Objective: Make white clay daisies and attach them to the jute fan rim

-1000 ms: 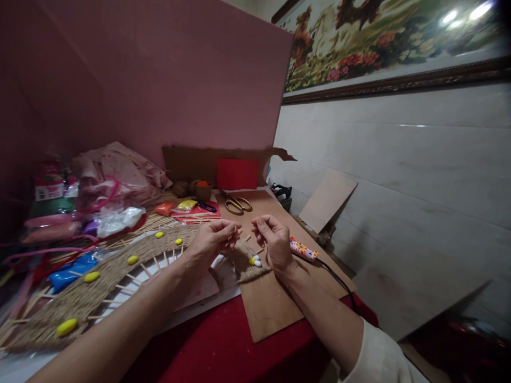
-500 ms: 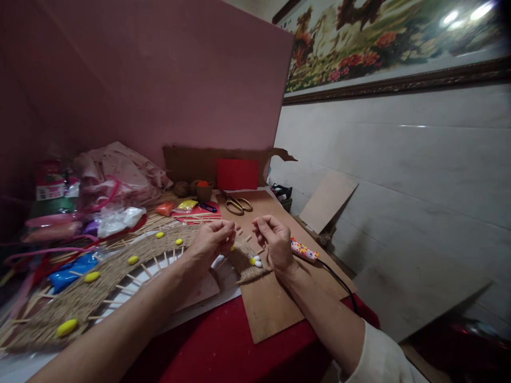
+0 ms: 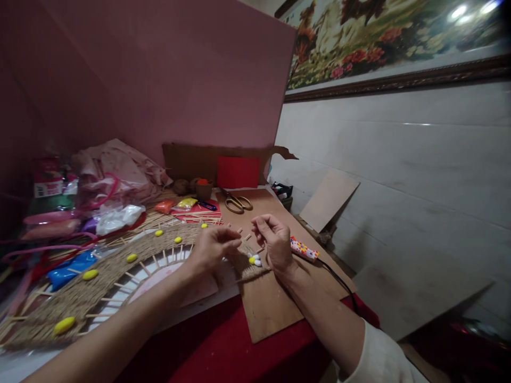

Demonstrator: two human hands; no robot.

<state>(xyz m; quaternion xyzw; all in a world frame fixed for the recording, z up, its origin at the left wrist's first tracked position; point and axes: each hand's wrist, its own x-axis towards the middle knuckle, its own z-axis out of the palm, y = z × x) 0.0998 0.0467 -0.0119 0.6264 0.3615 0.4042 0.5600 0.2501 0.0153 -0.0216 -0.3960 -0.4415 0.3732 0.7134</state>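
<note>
My left hand (image 3: 217, 249) hangs over the right part of a curved band of woven twine (image 3: 115, 255), its thumb and fingers bent and slightly apart; I see nothing between them. To its right, my right hand (image 3: 273, 242) is closed in a pinch above the board, and whatever its fingertips hold is too small or hidden. Below and between the hands, a small cluster of white petal-shaped pieces (image 3: 257, 259) with a yellow piece lies at the band's end. Several yellow ovals (image 3: 90, 274) dot the band, and thin wooden sticks (image 3: 133, 277) poke out along its edges.
A patterned tool (image 3: 304, 248) with a black cord lies right of my right hand. Gold-handled scissors (image 3: 238, 204) rest on the brown board (image 3: 271, 314). Coloured clay packets (image 3: 74, 268) and plastic bags (image 3: 120, 219) crowd the left. A red card (image 3: 238, 172) stands behind.
My left hand has moved slightly right and down, its thumb and fingers loosening from a tighter pinch. My right hand stays nearly in place, still pinched.
</note>
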